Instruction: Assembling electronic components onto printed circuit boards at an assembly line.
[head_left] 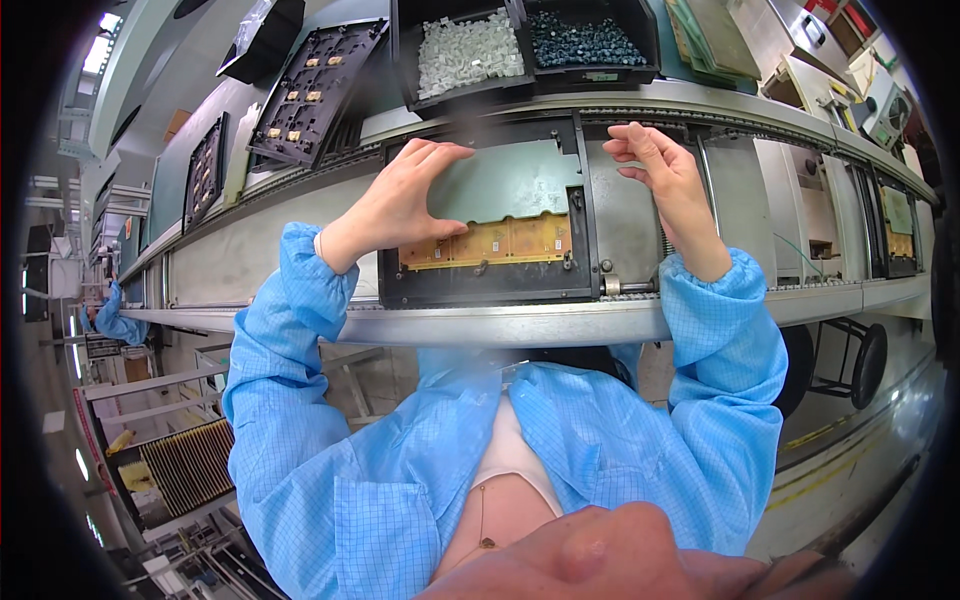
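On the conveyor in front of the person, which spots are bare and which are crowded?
Bare: the belt left of the black carrier, and its grey-green panel between the left hand and right hand. Crowded: the yellow board, and the bins above.

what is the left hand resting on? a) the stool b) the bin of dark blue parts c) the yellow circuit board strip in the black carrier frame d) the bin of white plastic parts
c: the left hand lies with its thumb on the yellow circuit board strip seated in the black rectangular carrier frame on the conveyor, while the right hand is raised beside the frame, touching nothing that can be seen.
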